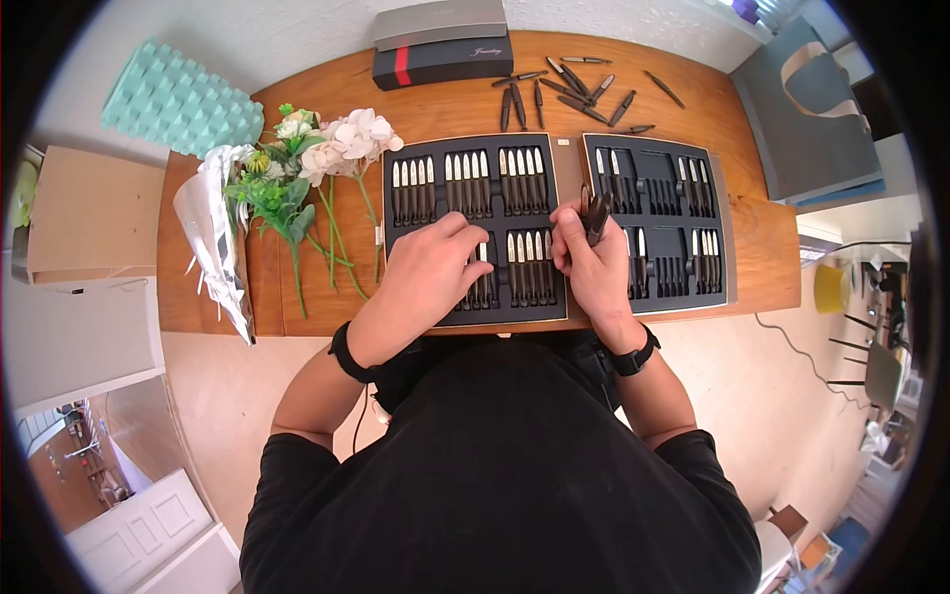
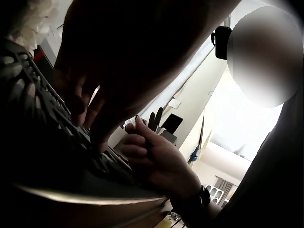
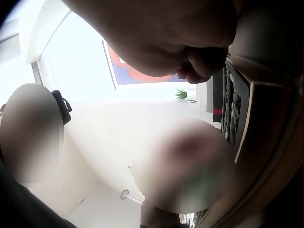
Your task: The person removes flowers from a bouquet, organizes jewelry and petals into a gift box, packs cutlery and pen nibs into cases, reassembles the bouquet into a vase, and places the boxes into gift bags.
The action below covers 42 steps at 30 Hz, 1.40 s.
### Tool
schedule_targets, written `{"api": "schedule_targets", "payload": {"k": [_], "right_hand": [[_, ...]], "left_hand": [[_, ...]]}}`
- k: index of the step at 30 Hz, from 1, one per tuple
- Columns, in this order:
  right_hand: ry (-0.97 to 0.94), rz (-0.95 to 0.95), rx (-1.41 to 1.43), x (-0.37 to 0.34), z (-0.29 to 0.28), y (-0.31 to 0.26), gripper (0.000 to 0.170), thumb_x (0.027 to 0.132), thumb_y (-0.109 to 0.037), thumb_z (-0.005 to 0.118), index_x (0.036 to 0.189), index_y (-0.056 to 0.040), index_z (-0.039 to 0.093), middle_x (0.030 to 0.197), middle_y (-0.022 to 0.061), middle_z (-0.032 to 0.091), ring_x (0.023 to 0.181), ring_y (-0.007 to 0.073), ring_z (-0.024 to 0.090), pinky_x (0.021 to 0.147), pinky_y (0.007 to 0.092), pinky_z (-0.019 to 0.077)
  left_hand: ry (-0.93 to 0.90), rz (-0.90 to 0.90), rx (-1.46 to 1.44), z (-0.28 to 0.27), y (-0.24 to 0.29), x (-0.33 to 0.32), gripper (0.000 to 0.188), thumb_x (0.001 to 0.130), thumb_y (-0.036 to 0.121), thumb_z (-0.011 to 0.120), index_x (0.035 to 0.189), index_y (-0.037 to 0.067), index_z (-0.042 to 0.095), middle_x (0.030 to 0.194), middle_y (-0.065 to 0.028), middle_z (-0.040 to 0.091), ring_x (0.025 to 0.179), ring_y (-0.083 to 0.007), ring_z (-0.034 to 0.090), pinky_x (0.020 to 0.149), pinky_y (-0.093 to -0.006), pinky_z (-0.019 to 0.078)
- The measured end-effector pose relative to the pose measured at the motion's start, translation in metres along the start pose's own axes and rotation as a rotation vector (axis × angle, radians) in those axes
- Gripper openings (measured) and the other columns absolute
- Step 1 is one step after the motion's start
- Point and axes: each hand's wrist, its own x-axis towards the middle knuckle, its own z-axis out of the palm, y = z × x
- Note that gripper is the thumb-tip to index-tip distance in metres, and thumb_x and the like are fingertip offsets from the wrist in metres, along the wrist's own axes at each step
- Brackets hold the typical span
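Gripping some dark pens (image 1: 598,218), the right hand (image 1: 598,272) hovers above the inner edges of two trays, while the left hand (image 1: 435,259) reaches with bent fingers over the left tray's (image 1: 542,313) lower middle section; whether it pinches a pen cannot be told. Fitting pens into slots seems the step, best done by lowering each one straight, pale tip facing away, level with its neighbours, spares clear of filled rows. The right tray's (image 1: 648,165) middle sections show no pale tips; loose pens (image 1: 621,108) lie beyond on the desk (image 1: 717,124).
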Motion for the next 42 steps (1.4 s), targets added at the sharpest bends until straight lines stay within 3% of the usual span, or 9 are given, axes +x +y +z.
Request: {"api": "schedule_targets", "payload": {"k": [14,18,23,28,31,34,35,39,42], "right_hand": [[-0.034,-0.01,-0.023,0.001,-0.002,0.004,0.021,0.121,-0.021,0.067,0.115,-0.0015,0.071,0.074,-0.0026,0.061,0.063,0.0061,0.055,0.059,0.0252,0.0438],[-0.17,-0.012,-0.053,0.001,-0.002,0.002,0.022,0.123,-0.023,0.064,0.114,-0.0037,0.069,0.076,-0.0032,0.059,0.065,0.0059,0.055,0.058,0.0239,0.041],[-0.322,0.054,-0.027,-0.007,0.001,-0.008,0.016,0.12,-0.018,0.069,0.117,-0.0028,0.07,0.075,-0.0041,0.058,0.064,0.0055,0.053,0.059,0.0267,0.0442],[-0.415,0.029,-0.08,-0.009,-0.001,-0.009,0.016,0.12,-0.018,0.07,0.119,-0.0024,0.071,0.078,-0.0035,0.059,0.067,0.0055,0.054,0.061,0.0274,0.0456],[-0.376,0.046,-0.034,-0.008,-0.001,-0.006,0.018,0.121,-0.019,0.067,0.118,-0.0021,0.071,0.077,-0.0038,0.058,0.066,0.0055,0.053,0.06,0.0268,0.0451],[-0.306,0.037,-0.022,-0.002,-0.003,0.005,0.023,0.123,-0.022,0.065,0.111,-0.0022,0.07,0.075,-0.0047,0.055,0.063,0.0053,0.051,0.058,0.0265,0.0433],[-0.27,0.039,-0.018,-0.001,-0.004,0.006,0.026,0.123,-0.023,0.065,0.108,-0.0023,0.069,0.074,-0.0051,0.054,0.062,0.0051,0.05,0.058,0.0265,0.0428],[-0.211,0.043,0.005,0.0,0.0,0.006,0.029,0.124,-0.025,0.063,0.106,-0.0025,0.067,0.073,-0.0062,0.052,0.061,0.0046,0.05,0.056,0.0253,0.0414],[-0.21,0.04,-0.009,0.0,0.001,0.003,0.03,0.124,-0.025,0.063,0.105,-0.0024,0.067,0.073,-0.006,0.052,0.061,0.0047,0.05,0.056,0.0253,0.0407]], "left_hand": [[-0.019,-0.019,0.072,0.005,-0.003,-0.006,0.027,0.09,0.021,0.093,0.112,0.006,0.088,0.101,-0.0065,0.075,0.088,-0.0318,0.077,0.079,-0.0442,0.0632],[0.04,0.116,0.078,-0.003,0.005,0.008,0.029,0.092,0.018,0.093,0.117,0.004,0.086,0.101,-0.0074,0.074,0.082,-0.0281,0.075,0.076,-0.0408,0.0621],[0.163,0.026,-0.503,-0.024,0.049,0.042,0.029,0.1,0.008,0.086,0.129,0.002,0.081,0.104,-0.01,0.074,0.077,-0.0203,0.069,0.072,-0.0346,0.0582],[0.065,0.149,-0.42,-0.019,0.035,0.057,0.018,0.102,0.0,0.081,0.12,-0.001,0.084,0.098,-0.0098,0.079,0.082,-0.0157,0.076,0.074,-0.0302,0.0594],[0.141,-0.156,-0.673,-0.036,0.033,0.054,0.012,0.103,-0.003,0.081,0.115,-0.003,0.084,0.101,-0.0057,0.083,0.083,-0.0106,0.076,0.078,-0.0266,0.0625],[0.296,-0.174,-0.737,-0.054,0.013,0.048,0.016,0.105,-0.004,0.079,0.121,-0.003,0.083,0.101,-0.0054,0.082,0.083,-0.0097,0.075,0.078,-0.0259,0.0616],[0.288,-0.21,-0.741,-0.064,0.01,0.045,0.017,0.105,-0.004,0.079,0.122,-0.004,0.082,0.1,-0.0055,0.082,0.083,-0.0097,0.074,0.077,-0.0254,0.0609],[-0.035,-0.266,-0.618,-0.063,0.001,0.031,0.011,0.103,-0.002,0.081,0.114,-0.005,0.083,0.095,-0.0053,0.082,0.08,-0.0096,0.075,0.074,-0.0265,0.0609],[-0.112,-0.213,-0.538,-0.045,0.001,0.025,0.01,0.102,0.0,0.082,0.111,-0.004,0.083,0.094,-0.0072,0.083,0.079,-0.0108,0.077,0.073,-0.0275,0.0615]]}}
